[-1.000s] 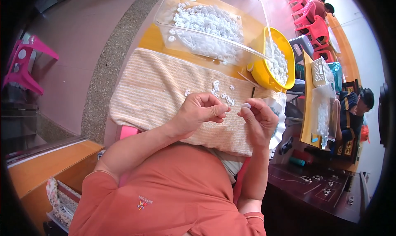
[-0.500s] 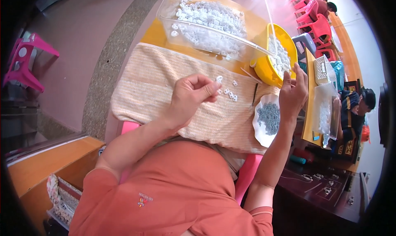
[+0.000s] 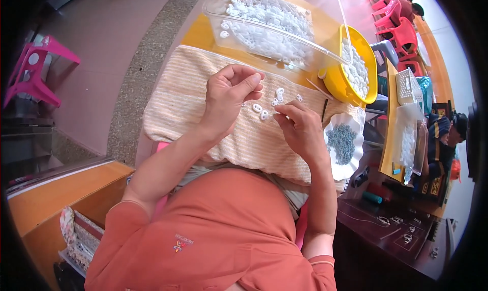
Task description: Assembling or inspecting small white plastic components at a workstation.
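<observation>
My left hand (image 3: 229, 95) hovers over the left-middle of the cream striped cloth (image 3: 178, 97), thumb pressed against bent fingers. What sits in that pinch is too small or hidden to name. Lower on the right, my right hand (image 3: 305, 133) has thumb and forefinger curled close together beside the loose white pieces. Whether a piece is between those tips I cannot make out. Several small white plastic pieces with holes lie on the cloth, among them one piece (image 3: 264, 115) left of my right fingertips and another piece (image 3: 299, 97) above that hand.
Beyond the cloth stands a clear plastic bin (image 3: 274, 24) of white pieces. A yellow basin (image 3: 373, 82) holds more. Right of my right hand, a white scalloped dish (image 3: 356, 156) contains small grey-blue parts. A dark thin stick (image 3: 325, 109) lies nearby. Another person (image 3: 442, 138) sits at far right.
My right hand has come from beside the yellow basin down and left to the loose pieces. The white piece seen at my left fingertips no longer shows there; that hand has risen slightly.
</observation>
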`<action>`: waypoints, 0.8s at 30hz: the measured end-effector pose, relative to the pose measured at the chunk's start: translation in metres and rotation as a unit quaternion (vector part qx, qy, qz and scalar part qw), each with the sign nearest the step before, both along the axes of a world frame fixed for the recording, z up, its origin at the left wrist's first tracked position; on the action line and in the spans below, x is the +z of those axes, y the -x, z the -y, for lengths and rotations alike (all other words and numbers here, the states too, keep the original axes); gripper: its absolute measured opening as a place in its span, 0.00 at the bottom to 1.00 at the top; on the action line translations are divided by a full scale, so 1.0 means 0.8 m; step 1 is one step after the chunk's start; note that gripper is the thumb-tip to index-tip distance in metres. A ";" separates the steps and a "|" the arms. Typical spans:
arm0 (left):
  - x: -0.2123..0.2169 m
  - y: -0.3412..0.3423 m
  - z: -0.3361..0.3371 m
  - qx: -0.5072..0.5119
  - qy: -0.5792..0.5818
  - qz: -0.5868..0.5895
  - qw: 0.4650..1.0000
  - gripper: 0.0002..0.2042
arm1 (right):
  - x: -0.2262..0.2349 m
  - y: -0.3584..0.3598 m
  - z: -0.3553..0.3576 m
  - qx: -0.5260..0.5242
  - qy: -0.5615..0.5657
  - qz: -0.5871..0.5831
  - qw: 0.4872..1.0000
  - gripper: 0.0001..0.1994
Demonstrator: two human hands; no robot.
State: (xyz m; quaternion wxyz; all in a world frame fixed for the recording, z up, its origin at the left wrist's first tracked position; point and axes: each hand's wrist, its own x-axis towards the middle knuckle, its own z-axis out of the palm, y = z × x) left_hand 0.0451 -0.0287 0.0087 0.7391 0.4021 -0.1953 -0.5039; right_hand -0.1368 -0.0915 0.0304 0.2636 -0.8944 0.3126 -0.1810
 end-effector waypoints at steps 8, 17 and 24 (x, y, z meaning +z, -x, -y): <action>-0.010 0.005 0.003 -0.021 -0.014 0.077 0.997 0.04 | -0.008 0.003 0.007 -0.044 0.098 -0.084 0.991 0.05; -0.026 0.022 0.000 -0.107 -0.022 0.252 0.961 0.04 | -0.009 -0.002 0.005 -0.065 0.054 -0.103 0.991 0.06; -0.031 0.023 0.002 -0.107 -0.013 0.274 0.956 0.04 | -0.011 -0.001 0.006 -0.062 0.036 -0.064 0.995 0.06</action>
